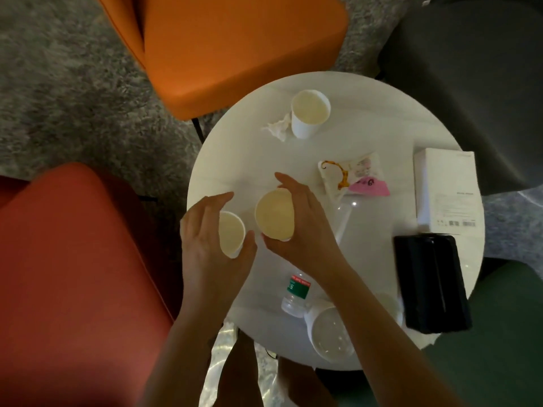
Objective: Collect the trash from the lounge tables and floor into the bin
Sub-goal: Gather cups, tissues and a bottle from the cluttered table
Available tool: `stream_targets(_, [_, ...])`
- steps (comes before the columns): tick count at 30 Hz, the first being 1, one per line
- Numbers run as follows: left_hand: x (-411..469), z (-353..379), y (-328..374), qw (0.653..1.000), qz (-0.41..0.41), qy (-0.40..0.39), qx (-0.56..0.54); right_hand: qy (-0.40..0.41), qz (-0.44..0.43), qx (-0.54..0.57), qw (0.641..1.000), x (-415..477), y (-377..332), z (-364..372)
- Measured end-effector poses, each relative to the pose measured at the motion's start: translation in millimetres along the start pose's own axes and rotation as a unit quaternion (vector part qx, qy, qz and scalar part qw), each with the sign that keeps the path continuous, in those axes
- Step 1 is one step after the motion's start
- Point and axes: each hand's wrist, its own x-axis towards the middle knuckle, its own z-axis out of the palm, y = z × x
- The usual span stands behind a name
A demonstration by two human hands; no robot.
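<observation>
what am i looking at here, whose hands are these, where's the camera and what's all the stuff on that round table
There is no machine here. A person wears one wide-angle camera on the head, and it looks down at their own bare hands. The left hand holds a paper cup. The right hand holds a second paper cup beside it, over a round white table. On the table are a third paper cup with a crumpled tissue next to it, a snack wrapper, a white box, a black case, a small water bottle and a clear plastic cup partly hidden under the right arm. An orange chair stands behind the table.
</observation>
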Motion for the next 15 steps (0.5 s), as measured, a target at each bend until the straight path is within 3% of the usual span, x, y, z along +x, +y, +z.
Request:
stream_targets(7, [-10, 12, -31, 0.996, -0.055, -0.065, 0.016, -0.042, 0.013, -0.054, 0.998, -12, 10, 31])
stream_targets(12, [-7, 21, -42, 0.994, -0.1, -0.05, -0.008, -0.042, 0.041, -0.065, 0.996, -18, 21, 44])
stream_targets(15, [-2, 22, -47, 0.994, -0.087, -0.065, -0.007, -0.05, 0.057, -0.052, 0.996, -22, 24, 45])
